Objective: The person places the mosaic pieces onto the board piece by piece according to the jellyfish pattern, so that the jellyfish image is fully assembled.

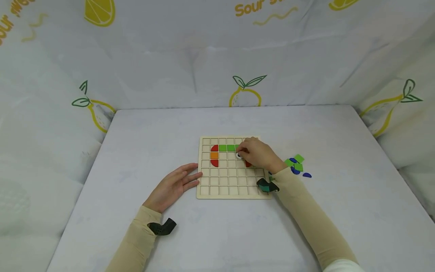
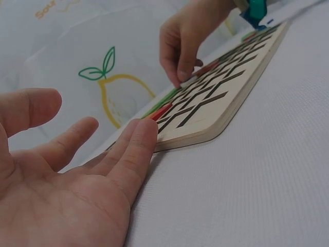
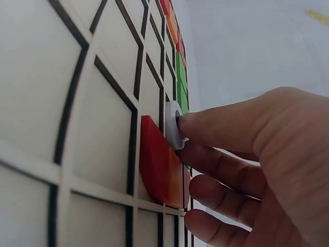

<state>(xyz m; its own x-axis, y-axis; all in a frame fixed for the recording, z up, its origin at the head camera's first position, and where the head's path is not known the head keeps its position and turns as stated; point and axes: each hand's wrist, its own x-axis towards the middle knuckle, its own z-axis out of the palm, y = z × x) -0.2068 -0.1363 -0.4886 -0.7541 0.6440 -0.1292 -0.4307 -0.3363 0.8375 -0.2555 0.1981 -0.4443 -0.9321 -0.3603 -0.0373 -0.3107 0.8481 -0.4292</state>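
A wooden grid board (image 1: 227, 183) lies on the table with flat coloured pieces in its upper cells. My right hand (image 1: 259, 154) is over the board's upper right, pinching a round white piece with a dark centre (image 3: 172, 126) between thumb and index finger, at a cell. Just beside that cell sit a red rounded piece (image 3: 154, 159) and an orange piece (image 3: 176, 177). At the board's left edge, my left hand (image 1: 173, 189) touches the rim with extended fingers (image 2: 141, 139). Green squares (image 1: 227, 148) form a row between the red corner piece (image 1: 215, 148) and my right hand.
Right of the board, loose green squares (image 1: 299, 158) and blue rounded pieces (image 1: 307, 175) lie scattered, some overlapping. My right forearm passes close to them. A white cloth with lemon prints (image 1: 245, 97) hangs behind the table (image 1: 163, 132).
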